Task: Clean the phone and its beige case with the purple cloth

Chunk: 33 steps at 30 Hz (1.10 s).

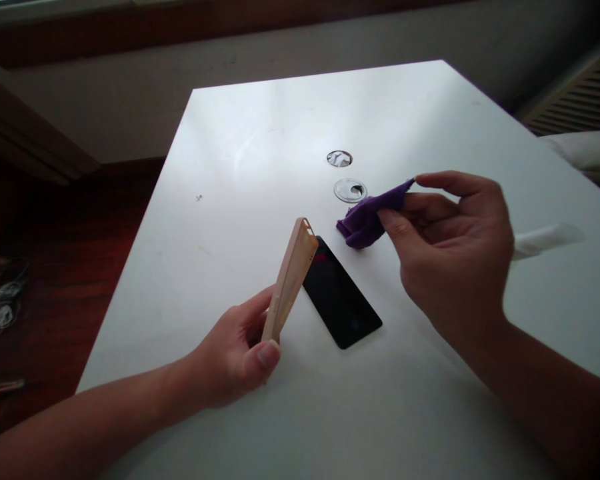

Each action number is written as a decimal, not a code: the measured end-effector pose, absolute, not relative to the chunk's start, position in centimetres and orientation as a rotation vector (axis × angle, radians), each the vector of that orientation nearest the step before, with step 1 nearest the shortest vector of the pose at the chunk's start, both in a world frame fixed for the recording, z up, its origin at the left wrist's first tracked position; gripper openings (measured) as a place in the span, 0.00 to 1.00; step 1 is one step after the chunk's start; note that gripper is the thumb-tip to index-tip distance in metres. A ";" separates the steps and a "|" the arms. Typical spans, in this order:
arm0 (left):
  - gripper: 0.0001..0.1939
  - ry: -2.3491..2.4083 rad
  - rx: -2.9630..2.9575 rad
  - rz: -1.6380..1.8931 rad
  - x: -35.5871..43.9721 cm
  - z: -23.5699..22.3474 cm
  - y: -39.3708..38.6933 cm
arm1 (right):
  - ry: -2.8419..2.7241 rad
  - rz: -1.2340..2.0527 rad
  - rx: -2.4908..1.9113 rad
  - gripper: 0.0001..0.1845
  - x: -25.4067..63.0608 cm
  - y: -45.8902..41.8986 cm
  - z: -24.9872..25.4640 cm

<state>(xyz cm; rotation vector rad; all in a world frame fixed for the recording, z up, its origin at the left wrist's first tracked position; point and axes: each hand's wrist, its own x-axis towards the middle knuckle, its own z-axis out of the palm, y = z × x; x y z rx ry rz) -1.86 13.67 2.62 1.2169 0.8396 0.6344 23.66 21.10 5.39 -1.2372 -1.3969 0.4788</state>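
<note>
Beige case (pixel 291 280) gripped in left hand (pixel 240 350), purple cloth (pixel 373 217) pinched in right (pixel 455 247); black phone (pixel 344 297) between, no readable writing.

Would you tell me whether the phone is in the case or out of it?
Out: the phone lies on the table, while the left hand holds the empty case.
</note>
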 end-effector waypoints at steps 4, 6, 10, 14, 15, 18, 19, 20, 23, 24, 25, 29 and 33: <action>0.27 0.761 1.282 0.682 -1.6 2.9 13.8 | -1.382 0.524 -1.228 0.23 23.2 20.7 5.4; 0.25 0.733 1.334 0.734 -1.5 2.9 13.9 | -1.376 0.523 -1.202 0.24 23.0 20.5 5.7; 0.23 0.713 1.425 0.897 -1.4 2.2 14.1 | -1.326 0.540 -1.182 0.22 22.6 19.6 7.3; 0.32 0.620 1.339 0.991 -1.3 1.3 14.0 | -1.225 0.654 -1.240 0.21 22.0 17.9 9.0; 0.38 0.599 1.297 0.991 -1.3 1.2 14.0 | -1.198 0.721 -1.236 0.20 21.8 17.5 9.2; 0.47 0.555 1.175 0.969 -1.3 1.1 14.1 | -1.139 1.007 -1.197 0.18 21.4 16.7 9.1; 0.47 0.543 1.149 0.945 -1.4 1.0 14.1 | -1.126 1.090 -1.185 0.18 21.3 16.6 8.9; 0.48 0.535 1.129 0.925 -1.4 0.9 14.2 | -1.117 1.142 -1.177 0.17 21.2 16.5 8.8; 0.52 0.511 1.110 0.860 -1.6 0.5 14.3 | -1.097 1.088 -1.174 0.18 20.9 16.1 8.8; 0.55 0.503 1.117 0.836 -1.7 0.4 14.3 | -1.092 1.029 -1.172 0.18 20.9 15.9 8.9; 0.57 0.496 1.129 0.811 -1.7 0.3 14.4 | -1.094 0.969 -1.165 0.18 20.8 15.5 9.0; 0.51 0.456 1.274 0.783 -1.6 0.6 15.0 | -1.413 0.884 -1.051 0.22 20.4 14.0 8.9; 0.22 0.380 1.542 0.765 -1.5 1.4 15.9 | -2.054 0.973 -0.853 0.19 20.3 13.9 8.1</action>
